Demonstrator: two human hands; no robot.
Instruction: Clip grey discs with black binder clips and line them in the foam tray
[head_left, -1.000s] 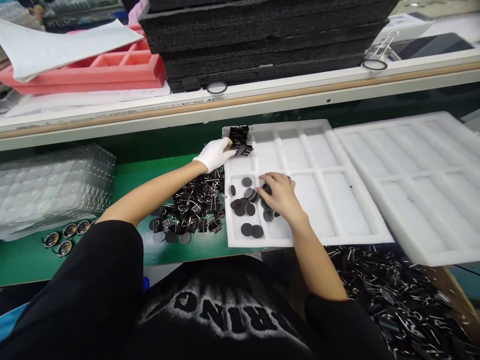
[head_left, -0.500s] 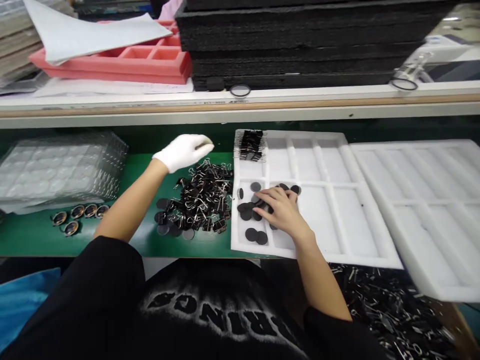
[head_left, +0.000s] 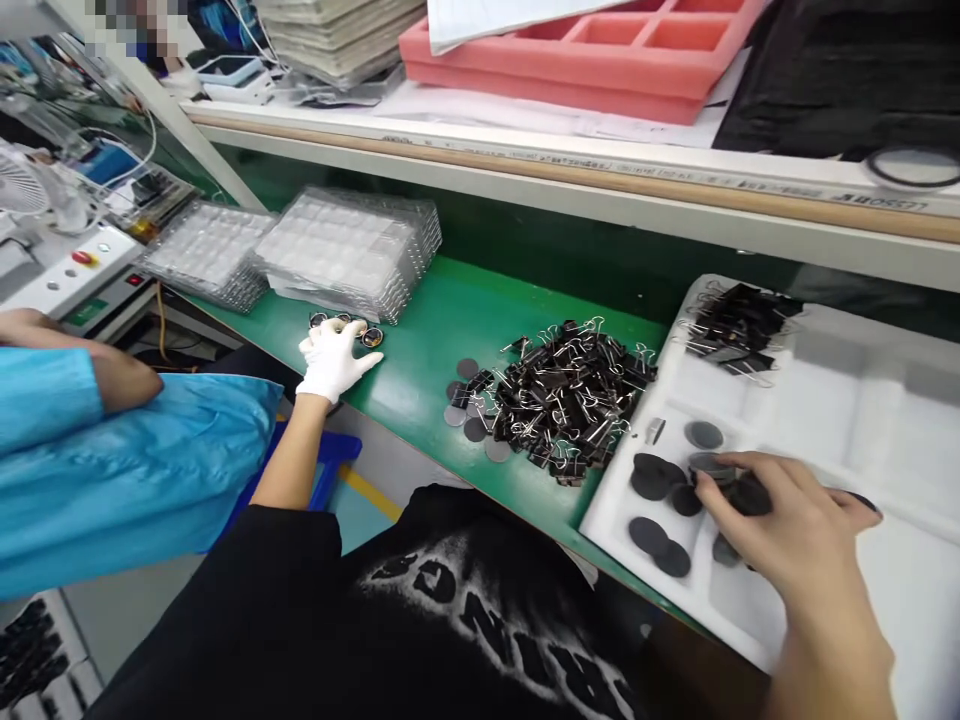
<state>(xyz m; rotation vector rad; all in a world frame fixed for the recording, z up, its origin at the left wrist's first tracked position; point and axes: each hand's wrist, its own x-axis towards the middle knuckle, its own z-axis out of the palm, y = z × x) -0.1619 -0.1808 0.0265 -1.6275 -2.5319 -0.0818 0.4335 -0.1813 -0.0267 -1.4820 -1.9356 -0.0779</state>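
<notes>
My left hand [head_left: 335, 360], in a white glove, reaches over a short row of small round parts with dark rims [head_left: 371, 337] on the green bench. Its fingers and thumb are spread, and the fingertips hide some of the parts. My bare right hand [head_left: 795, 520] is over the white foam tray [head_left: 611, 520]. Thumb and forefinger are closed around the edge of a dark round disc [head_left: 709, 464]. Several more dark discs [head_left: 649, 537] lie around it in the tray, some beneath the palm. Black binder clips [head_left: 739, 315] fill a far compartment.
A heap of binder clips [head_left: 566, 395] with loose discs [head_left: 466, 368] beside it lies mid-bench. Clear plastic trays [head_left: 345, 245] are stacked behind my left hand. The shelf edge [head_left: 525, 175] runs above. Close on the left is a person's blue sleeve [head_left: 45, 410].
My left hand has moved from above the binder clip heap leftward to the small round parts, its fingers spreading. The camera has turned left. My right hand stays over the discs.
</notes>
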